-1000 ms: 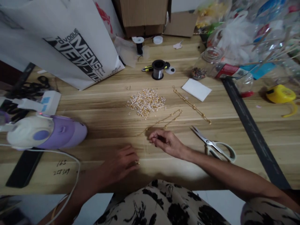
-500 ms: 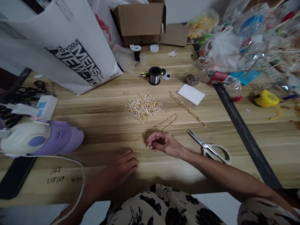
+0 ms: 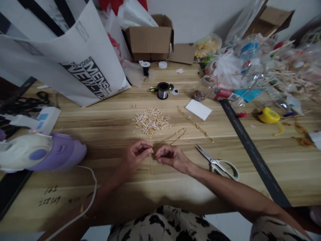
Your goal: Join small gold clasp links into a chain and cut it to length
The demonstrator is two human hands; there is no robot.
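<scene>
My left hand (image 3: 137,154) is raised off the table with thumb and forefinger pinched on the end of a thin gold beaded chain (image 3: 181,135). The rest of that chain lies in a loop on the wood, running behind my right hand (image 3: 174,159). Thumb and fingertips of my right hand are pressed together just right of the left fingertips; what they hold is too small to make out. Just beyond both hands is a heap of small gold and clear beads (image 3: 150,120). A second gold chain (image 3: 197,125) lies farther right, and scissors (image 3: 215,162) rest beside my right forearm.
A wire spool (image 3: 163,91) stands behind the beads, with a white pad (image 3: 198,109) to its right. A dark metal strip (image 3: 253,150) crosses the right side, near a yellow tape measure (image 3: 269,115). At left are a purple bottle (image 3: 62,152) and a white cable (image 3: 94,187).
My left hand has lifted from the table and moved up and right to the chain's end, its fingers now pinched. The right hand stays nearly in place. The view has tilted up slightly.
</scene>
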